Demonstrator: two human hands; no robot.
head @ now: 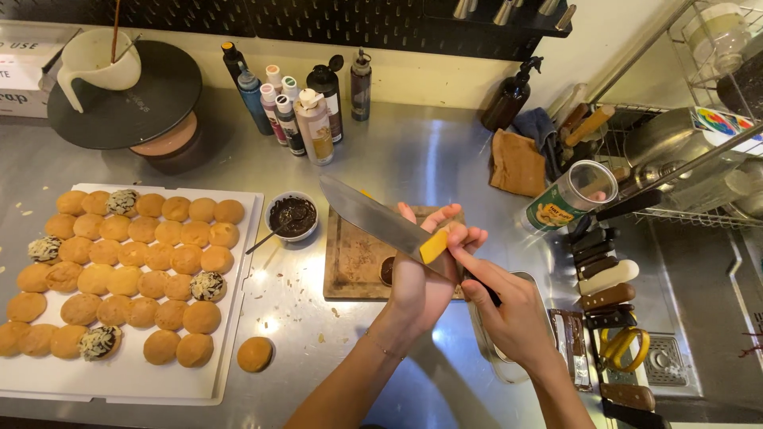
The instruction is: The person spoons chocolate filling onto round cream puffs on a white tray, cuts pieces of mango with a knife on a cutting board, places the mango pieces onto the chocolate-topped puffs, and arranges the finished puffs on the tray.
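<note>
- Head view: your right hand was closed around the dark handle of a large steel kitchen knife, whose broad blade ran up and to the left above the small brown wooden cutting board.
- Your left hand was raised under the blade, fingers curled and pinching a small flat orange-yellow piece that lay against the heel of the blade, just by the handle.
- I judged the step in hand to be clearing that piece off the knife; the fingers touched it on the flat side, and I could not tell how near the cutting edge they were.
- The next move seemed to call for sliding the piece off along the flat, away from the edge, with the knife held steady.
- A round dark slice sat at the near right part of the board, beside your left wrist.
- Left of the board stood a small white bowl of dark brown spread with a spoon in it.
- Farther left lay a white rectangular tray carrying rows of round golden-brown cookies, a few topped with dark spread and pale flakes.
- One lone golden-brown cookie rested on the steel counter just right of the tray's near corner.
- Squeeze bottles of colouring stood at the far edge.
</note>
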